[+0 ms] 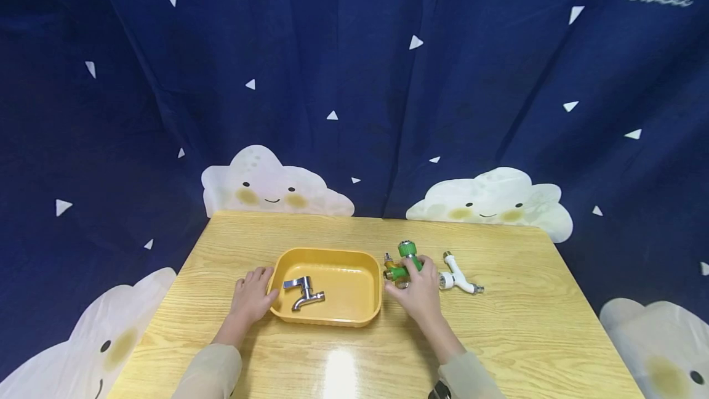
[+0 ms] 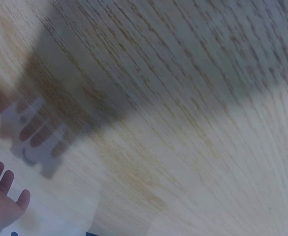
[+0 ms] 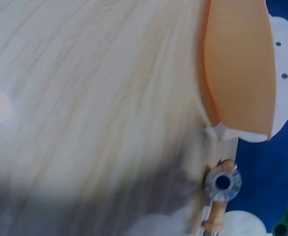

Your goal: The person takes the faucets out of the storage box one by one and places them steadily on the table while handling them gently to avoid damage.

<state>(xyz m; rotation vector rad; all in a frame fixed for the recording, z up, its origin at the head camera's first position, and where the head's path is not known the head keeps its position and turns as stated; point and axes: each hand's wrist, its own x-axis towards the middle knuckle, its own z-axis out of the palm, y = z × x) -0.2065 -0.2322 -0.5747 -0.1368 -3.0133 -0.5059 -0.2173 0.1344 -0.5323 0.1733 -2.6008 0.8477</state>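
Observation:
In the head view my left hand (image 1: 252, 295) rests at the left rim of a yellow tray (image 1: 354, 319), its thumb by the edge. The left wrist view shows that hand's fingers (image 2: 6, 183) loosely extended. A chrome tap (image 1: 304, 291) with a lever handle lies inside the tray, toward its left. Just right of the tray, my right hand (image 1: 421, 294) grips a green tap (image 1: 407, 250) with a round knob. An orange-yellow tap (image 1: 389, 261) with metal ends lies behind it, partly hidden by the hand; its ring-shaped end (image 3: 223, 182) faces the right wrist camera.
A white tap (image 1: 458, 276) lies on the wooden table (image 1: 515, 325) to the right of my right hand. Behind the table hangs a dark blue curtain (image 1: 343, 66) printed with clouds and triangles.

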